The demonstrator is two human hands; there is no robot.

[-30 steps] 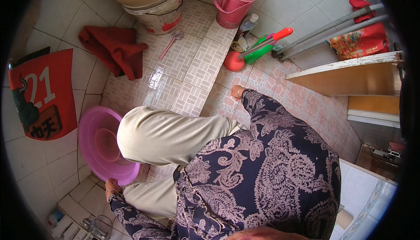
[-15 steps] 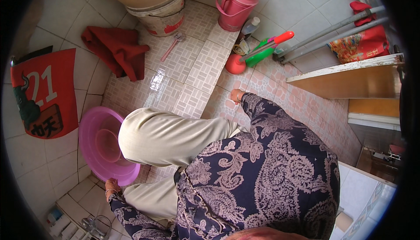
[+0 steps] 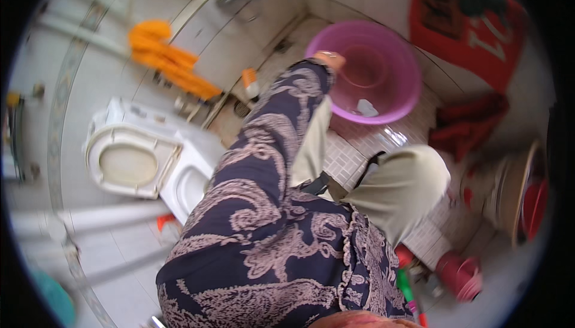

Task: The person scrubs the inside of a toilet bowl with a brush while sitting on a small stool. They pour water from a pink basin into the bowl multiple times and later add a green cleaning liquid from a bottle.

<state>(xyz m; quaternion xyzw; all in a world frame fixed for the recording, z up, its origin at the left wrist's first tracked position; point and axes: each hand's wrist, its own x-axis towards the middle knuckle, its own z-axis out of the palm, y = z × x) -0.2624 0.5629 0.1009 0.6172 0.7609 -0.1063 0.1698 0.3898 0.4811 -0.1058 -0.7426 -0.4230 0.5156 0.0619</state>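
Observation:
My left hand (image 3: 330, 60) is at the left rim of a large pinkish-purple basin (image 3: 407, 91), its fingers bent over the edge, though motion blurs them. Inside the basin sits a smaller pink basin (image 3: 362, 67). Beside it, toward the near rim, is a small white piece (image 3: 366, 108) whose kind I cannot make out. My left arm, in a dark patterned sleeve (image 3: 263, 130), stretches forward to the basin. My right hand does not show in this view.
A white toilet (image 3: 171, 172) stands left, below an orange cloth (image 3: 171, 58). A red printed cloth (image 3: 467, 23) hangs right, above a dark red cloth (image 3: 470, 121). Stacked basin and bucket (image 3: 509, 190), a pink thermos (image 3: 460, 274) and a green-handled item (image 3: 404, 286) lie lower right.
The view has swung round, so the basin now lies ahead and the toilet has come into sight. My left hand stays at the basin's rim; my right hand has gone out of sight.

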